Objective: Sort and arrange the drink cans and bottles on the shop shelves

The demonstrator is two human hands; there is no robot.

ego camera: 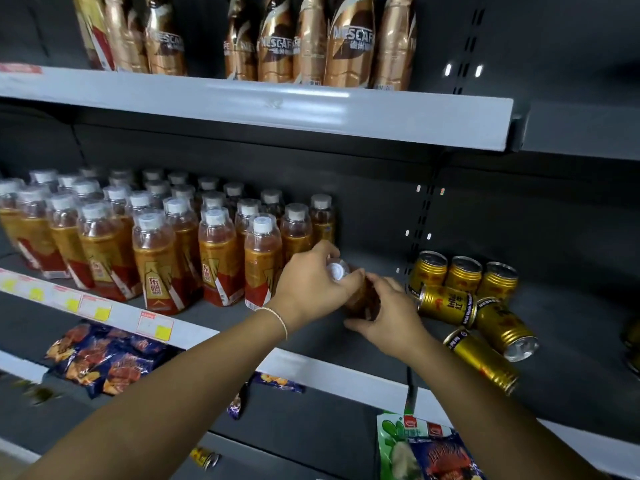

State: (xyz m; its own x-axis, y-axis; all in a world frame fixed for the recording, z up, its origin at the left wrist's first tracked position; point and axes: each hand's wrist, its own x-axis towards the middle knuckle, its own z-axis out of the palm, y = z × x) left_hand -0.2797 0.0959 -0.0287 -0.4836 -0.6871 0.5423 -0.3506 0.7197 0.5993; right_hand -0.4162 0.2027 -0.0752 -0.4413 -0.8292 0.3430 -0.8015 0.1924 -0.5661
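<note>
While near cans (446,304), bottle (362,299) behind edge (329,372)

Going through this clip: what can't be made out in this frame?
Head view, bottle in hand: left hand and right hand cover its label; only the cap shows.
Head view, coffee bottles on the top shelf: tops cut off by the upper edge.
Head view, price tags: print too small and blurred.
Head view, dark shapes at the right edge: cut off, unidentifiable.

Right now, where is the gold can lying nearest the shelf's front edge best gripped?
Probably round the middle of the front can, from above and the front: it lies on its side with its long flank bare, while another fallen can crowds it behind.
</note>
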